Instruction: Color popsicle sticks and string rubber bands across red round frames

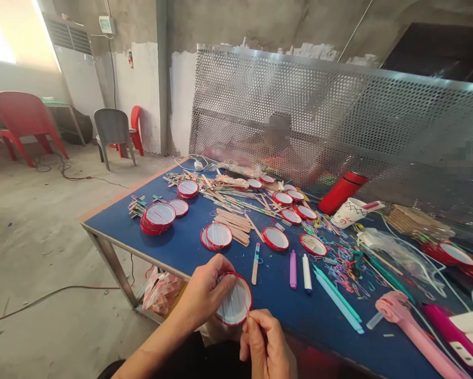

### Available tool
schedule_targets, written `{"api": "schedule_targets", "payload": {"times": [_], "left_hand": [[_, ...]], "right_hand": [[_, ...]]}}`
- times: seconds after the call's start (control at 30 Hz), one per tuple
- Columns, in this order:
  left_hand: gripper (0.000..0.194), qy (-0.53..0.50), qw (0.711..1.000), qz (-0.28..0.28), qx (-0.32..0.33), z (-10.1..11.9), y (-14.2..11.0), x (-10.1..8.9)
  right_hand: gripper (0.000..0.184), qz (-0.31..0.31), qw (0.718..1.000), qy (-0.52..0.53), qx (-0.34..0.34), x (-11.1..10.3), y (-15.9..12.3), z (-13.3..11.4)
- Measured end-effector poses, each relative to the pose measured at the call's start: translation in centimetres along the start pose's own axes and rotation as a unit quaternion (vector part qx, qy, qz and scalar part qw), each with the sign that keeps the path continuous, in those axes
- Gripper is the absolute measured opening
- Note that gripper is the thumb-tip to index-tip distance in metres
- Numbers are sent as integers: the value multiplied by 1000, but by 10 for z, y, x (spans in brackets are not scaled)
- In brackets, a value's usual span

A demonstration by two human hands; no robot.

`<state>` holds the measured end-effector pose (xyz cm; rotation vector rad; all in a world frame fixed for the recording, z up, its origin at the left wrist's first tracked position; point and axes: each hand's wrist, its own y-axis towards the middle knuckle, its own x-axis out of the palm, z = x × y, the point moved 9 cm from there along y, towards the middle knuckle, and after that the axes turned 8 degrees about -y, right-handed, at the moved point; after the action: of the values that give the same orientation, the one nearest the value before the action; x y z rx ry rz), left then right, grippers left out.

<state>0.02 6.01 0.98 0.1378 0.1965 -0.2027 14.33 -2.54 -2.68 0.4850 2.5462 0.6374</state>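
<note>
My left hand (205,290) grips a round hoop with a red rim (234,299), its fingers over the edge. The hoop's pale, shiny face is crossed by thin lines. My right hand (266,345) pinches a thin stick (247,316), whose tip touches the hoop's lower face. Both hands are over the near edge of a blue-topped table (275,295). Several similar red-rimmed hoops (274,238) lie on it, along with a stack of them (158,218). Wooden craft sticks (232,223), a purple marker (293,269), and a white marker (307,272) lie nearest my hands.
Tangled coloured elastic bands (341,263), teal rods (336,300), a pink tool (410,329), a red flask (342,192) and a paper cup (349,212) crowd the table's right side. A perforated metal screen (299,105) stands behind it, with a person (283,158) beyond.
</note>
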Motion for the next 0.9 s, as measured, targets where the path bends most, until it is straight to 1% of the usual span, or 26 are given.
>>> {"api": "schedule_targets", "payload": {"times": [0.13,0.2,0.3,0.37,0.43,0.5,0.57,0.63,0.7,0.73,0.8,0.9], "left_hand": [[9,-4,1000,12,8,-2,0,-1],[10,-17,1000,21,10,-4,1,-3],[14,-61,997,43,1,-9,3,-9],[15,-85,995,48,0,-10,4,-11],[15,-86,995,40,4,-8,4,-11],[14,-73,997,22,13,-4,2,-8],[12,-57,998,5,21,3,0,-5],[11,-41,999,-13,31,10,-1,-3],[11,-38,998,-35,41,16,-3,0],[12,-47,997,-45,45,17,-3,1],[20,-82,994,-55,43,16,-4,1],[31,-142,989,-41,29,8,-4,-1]], "right_hand": [[21,32,999,33,11,0,-2,5],[23,39,997,53,43,2,-5,13],[31,17,987,104,118,7,-9,31],[35,-4,981,131,145,9,-9,37],[37,-8,979,130,160,5,-6,36],[38,-9,978,106,178,-1,0,31],[46,-27,978,82,192,-2,8,21],[51,-78,972,85,206,5,15,12],[53,-130,958,109,233,16,19,8],[53,-145,949,125,249,19,20,7],[55,-151,936,157,276,21,22,10],[58,-137,923,203,298,20,27,17]]}}
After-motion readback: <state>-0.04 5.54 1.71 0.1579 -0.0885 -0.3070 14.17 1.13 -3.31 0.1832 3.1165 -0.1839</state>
